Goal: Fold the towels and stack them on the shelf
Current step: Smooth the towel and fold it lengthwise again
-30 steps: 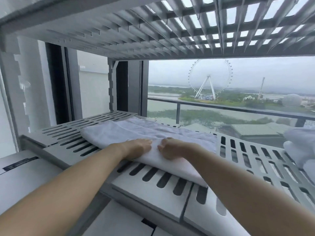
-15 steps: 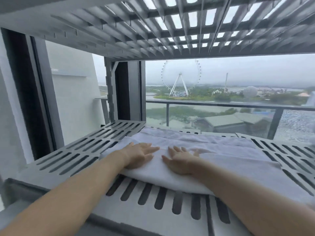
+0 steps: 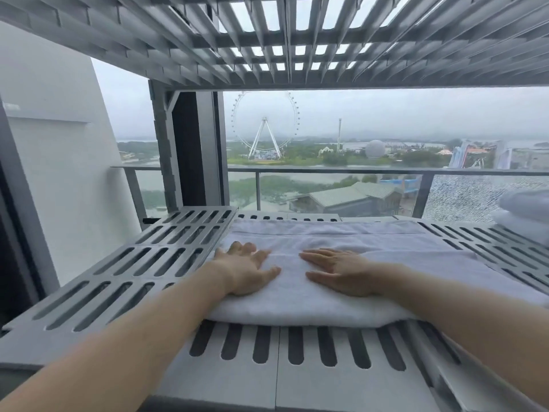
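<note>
A white folded towel [image 3: 326,242] lies flat on the grey slotted shelf [image 3: 166,257], reaching from the middle toward the right. My left hand [image 3: 246,272] rests palm down on the towel's left near corner, fingers spread. A little to the right, my right hand [image 3: 341,273] also presses flat on the towel with its fingers apart. Neither hand grips the cloth. More white folded towels [image 3: 525,215] are stacked at the shelf's far right edge, partly cut off by the frame.
Another grey slatted shelf [image 3: 297,40] hangs close overhead. A grey upright post [image 3: 166,150] stands at the back left, with a white wall [image 3: 53,144] beyond. Behind the shelf is a window with a balcony railing [image 3: 356,171].
My view has swung left and closer to the shelf. Both hands have flattened from curled fingers to spread palms and slid a little apart on the towel.
</note>
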`<move>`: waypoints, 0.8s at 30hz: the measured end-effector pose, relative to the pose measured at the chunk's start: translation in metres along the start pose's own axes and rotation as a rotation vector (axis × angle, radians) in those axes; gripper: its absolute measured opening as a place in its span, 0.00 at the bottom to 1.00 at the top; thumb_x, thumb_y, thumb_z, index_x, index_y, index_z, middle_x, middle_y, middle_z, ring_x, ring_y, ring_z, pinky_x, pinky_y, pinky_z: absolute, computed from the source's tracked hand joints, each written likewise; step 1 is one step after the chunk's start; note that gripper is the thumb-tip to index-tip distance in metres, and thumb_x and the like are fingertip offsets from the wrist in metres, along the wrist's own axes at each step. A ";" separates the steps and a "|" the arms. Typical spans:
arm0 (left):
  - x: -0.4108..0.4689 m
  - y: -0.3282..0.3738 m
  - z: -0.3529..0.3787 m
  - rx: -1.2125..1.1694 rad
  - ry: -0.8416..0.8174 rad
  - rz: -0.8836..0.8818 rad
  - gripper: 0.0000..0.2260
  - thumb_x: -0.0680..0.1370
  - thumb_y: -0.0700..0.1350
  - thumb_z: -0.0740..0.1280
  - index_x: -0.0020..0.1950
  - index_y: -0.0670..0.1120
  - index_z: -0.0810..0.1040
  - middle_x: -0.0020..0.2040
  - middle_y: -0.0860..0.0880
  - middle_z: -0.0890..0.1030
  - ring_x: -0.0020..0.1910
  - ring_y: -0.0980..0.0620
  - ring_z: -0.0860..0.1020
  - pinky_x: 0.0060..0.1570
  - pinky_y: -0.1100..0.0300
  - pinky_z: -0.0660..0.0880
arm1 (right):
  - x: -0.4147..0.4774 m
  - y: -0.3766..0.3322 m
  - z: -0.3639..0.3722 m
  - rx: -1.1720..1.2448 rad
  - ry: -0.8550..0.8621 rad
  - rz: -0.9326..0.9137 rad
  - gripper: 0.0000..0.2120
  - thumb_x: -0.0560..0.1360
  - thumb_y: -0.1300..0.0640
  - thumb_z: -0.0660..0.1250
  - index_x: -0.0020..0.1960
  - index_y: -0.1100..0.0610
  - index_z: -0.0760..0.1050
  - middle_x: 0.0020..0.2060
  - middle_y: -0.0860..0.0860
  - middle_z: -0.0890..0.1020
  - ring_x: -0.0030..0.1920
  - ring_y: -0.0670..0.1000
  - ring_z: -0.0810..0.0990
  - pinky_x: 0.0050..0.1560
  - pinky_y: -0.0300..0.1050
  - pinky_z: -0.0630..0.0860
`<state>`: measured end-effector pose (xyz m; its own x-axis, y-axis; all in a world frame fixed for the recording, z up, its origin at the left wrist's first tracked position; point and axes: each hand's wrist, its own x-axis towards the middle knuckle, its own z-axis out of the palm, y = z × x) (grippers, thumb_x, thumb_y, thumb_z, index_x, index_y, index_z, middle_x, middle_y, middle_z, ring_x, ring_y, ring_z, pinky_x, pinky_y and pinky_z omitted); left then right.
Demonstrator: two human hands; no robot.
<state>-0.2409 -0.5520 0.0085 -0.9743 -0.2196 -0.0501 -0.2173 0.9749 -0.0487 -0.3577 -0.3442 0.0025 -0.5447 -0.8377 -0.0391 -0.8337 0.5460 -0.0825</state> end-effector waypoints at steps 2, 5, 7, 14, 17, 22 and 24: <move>-0.014 0.002 0.003 0.007 -0.009 -0.032 0.32 0.74 0.69 0.44 0.75 0.57 0.47 0.77 0.49 0.49 0.75 0.45 0.47 0.70 0.38 0.44 | -0.002 -0.004 -0.004 0.007 0.006 -0.047 0.29 0.76 0.34 0.47 0.74 0.40 0.50 0.75 0.41 0.53 0.74 0.44 0.50 0.74 0.49 0.47; -0.024 0.005 0.002 0.005 -0.004 -0.029 0.32 0.75 0.68 0.44 0.76 0.56 0.47 0.77 0.49 0.49 0.75 0.46 0.48 0.70 0.37 0.43 | -0.006 -0.009 -0.008 -0.008 0.072 -0.082 0.27 0.76 0.36 0.51 0.73 0.41 0.56 0.74 0.42 0.58 0.73 0.45 0.56 0.74 0.49 0.51; -0.032 0.003 -0.003 -0.021 0.021 0.030 0.30 0.76 0.66 0.46 0.76 0.55 0.49 0.77 0.49 0.50 0.75 0.47 0.49 0.70 0.37 0.41 | -0.011 -0.018 -0.012 -0.018 0.210 -0.117 0.25 0.76 0.40 0.56 0.72 0.46 0.62 0.72 0.45 0.64 0.72 0.47 0.61 0.72 0.49 0.57; -0.076 -0.035 -0.016 -0.241 0.221 0.492 0.13 0.76 0.50 0.67 0.60 0.52 0.78 0.66 0.55 0.74 0.64 0.59 0.70 0.64 0.70 0.60 | -0.033 -0.085 -0.002 0.118 0.306 -0.316 0.22 0.72 0.39 0.64 0.61 0.49 0.76 0.63 0.44 0.76 0.62 0.41 0.73 0.65 0.32 0.63; -0.088 -0.041 -0.017 -0.230 0.240 0.555 0.11 0.76 0.49 0.67 0.58 0.51 0.80 0.61 0.56 0.78 0.59 0.63 0.73 0.56 0.83 0.57 | -0.038 -0.096 0.005 0.089 0.207 -0.294 0.32 0.69 0.34 0.64 0.68 0.47 0.68 0.70 0.43 0.68 0.68 0.40 0.64 0.64 0.30 0.54; -0.101 -0.035 -0.009 -0.089 0.183 0.549 0.24 0.74 0.57 0.65 0.69 0.52 0.70 0.69 0.56 0.71 0.66 0.60 0.69 0.66 0.66 0.65 | -0.042 -0.105 0.007 -0.006 0.192 -0.306 0.26 0.74 0.49 0.61 0.70 0.56 0.65 0.70 0.54 0.68 0.69 0.51 0.65 0.65 0.30 0.54; -0.102 -0.029 -0.009 0.037 0.154 0.520 0.27 0.73 0.51 0.63 0.73 0.53 0.63 0.72 0.56 0.66 0.68 0.56 0.68 0.66 0.58 0.67 | -0.042 -0.109 0.007 -0.036 0.156 -0.302 0.28 0.71 0.52 0.56 0.71 0.58 0.63 0.70 0.56 0.68 0.70 0.53 0.64 0.67 0.34 0.55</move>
<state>-0.1355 -0.5570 0.0236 -0.9509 0.3016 0.0694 0.2949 0.9511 -0.0919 -0.2433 -0.3681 0.0057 -0.2776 -0.9512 0.1345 -0.9607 0.2758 -0.0318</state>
